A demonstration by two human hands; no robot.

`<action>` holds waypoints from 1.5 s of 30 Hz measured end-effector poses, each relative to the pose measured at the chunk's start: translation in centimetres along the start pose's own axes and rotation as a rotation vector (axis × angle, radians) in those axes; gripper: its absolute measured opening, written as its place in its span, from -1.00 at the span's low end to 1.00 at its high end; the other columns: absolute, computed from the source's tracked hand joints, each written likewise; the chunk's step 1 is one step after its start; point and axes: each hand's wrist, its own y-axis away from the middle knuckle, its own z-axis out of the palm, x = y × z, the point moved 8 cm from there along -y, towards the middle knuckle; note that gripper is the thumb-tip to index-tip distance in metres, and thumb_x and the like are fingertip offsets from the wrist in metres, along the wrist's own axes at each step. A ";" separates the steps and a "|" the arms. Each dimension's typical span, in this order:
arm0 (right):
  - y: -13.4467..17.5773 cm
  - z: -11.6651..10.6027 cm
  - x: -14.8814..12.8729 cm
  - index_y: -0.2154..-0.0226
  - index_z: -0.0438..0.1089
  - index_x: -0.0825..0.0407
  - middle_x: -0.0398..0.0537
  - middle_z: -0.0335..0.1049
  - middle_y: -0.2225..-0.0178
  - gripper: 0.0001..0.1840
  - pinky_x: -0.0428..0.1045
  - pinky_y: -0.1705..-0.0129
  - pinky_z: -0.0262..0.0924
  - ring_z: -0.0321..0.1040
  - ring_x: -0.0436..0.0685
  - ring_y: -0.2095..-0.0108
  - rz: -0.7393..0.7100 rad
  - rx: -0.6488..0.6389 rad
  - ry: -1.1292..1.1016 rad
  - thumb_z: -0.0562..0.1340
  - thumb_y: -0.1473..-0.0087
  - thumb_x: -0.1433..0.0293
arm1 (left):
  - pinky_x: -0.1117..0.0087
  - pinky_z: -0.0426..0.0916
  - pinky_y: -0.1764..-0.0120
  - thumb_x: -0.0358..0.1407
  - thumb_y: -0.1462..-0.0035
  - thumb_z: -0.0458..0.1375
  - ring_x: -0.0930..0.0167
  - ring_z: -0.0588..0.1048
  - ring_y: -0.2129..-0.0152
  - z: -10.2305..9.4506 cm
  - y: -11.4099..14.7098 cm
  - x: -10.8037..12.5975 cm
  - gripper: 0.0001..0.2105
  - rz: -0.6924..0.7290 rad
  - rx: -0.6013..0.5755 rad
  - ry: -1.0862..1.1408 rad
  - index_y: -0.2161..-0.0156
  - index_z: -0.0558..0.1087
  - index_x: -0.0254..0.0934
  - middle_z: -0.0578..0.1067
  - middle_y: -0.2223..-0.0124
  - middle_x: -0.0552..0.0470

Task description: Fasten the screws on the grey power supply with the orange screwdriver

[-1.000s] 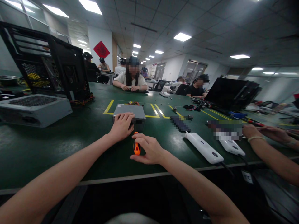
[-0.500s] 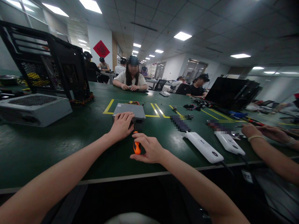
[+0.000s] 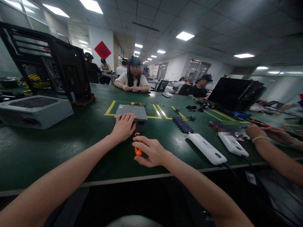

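Observation:
A grey computer power supply (image 3: pixel 132 111) sits on the green table straight in front of me. My left hand (image 3: pixel 123 127) grips its near left side, fingers over the top and thumb down by the front face. My right hand (image 3: pixel 149 151) has its fingers and thumb round the orange and black handle of a screwdriver (image 3: pixel 138 150). The screwdriver points away from me at the front face of the power supply. Its tip is hidden, so I cannot tell whether it sits in a screw.
At left stand a second power supply (image 3: pixel 40 110) and an open black computer case (image 3: pixel 56 66). Two white power banks (image 3: pixel 207 148) lie at right, near a co-worker's hands (image 3: pixel 255 132). Another black case (image 3: pixel 234 93) stands farther back. A person (image 3: pixel 132 78) sits opposite.
My right fingers have shifted round the screwdriver handle, covering more of it, and the handle leans slightly differently. The left hand and the power supply stay in place.

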 end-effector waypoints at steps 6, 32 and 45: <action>-0.2 0.1 -0.4 0.06 0.22 0.06 0.13 0.30 0.12 -0.61 -0.05 0.31 0.28 0.35 0.09 0.22 -0.034 -0.026 0.116 0.05 -0.11 0.19 | 0.14 0.08 0.04 -0.33 -0.11 -0.05 0.23 0.27 0.02 0.0 0.0 0.1 -0.71 0.016 0.003 -0.019 0.04 0.28 -0.26 0.36 -0.01 -0.12; -0.1 0.0 0.2 0.16 0.20 0.16 0.17 0.31 0.16 -0.56 -0.08 0.28 0.28 0.34 0.12 0.18 0.030 0.001 -0.005 0.11 -0.05 0.14 | 0.15 0.08 0.05 -0.33 -0.10 -0.04 0.23 0.27 0.03 0.0 0.0 0.1 -0.71 0.021 0.012 -0.036 0.05 0.28 -0.27 0.36 0.00 -0.12; -0.1 0.1 0.8 0.24 0.21 0.12 0.11 0.34 0.17 -0.56 -0.07 0.26 0.27 0.33 0.10 0.16 0.087 -0.016 -0.037 0.10 -0.03 0.08 | 0.14 0.07 0.04 -0.33 -0.10 -0.03 0.22 0.27 0.04 -0.1 0.0 0.2 -0.71 0.018 0.011 -0.039 0.05 0.28 -0.28 0.36 -0.01 -0.12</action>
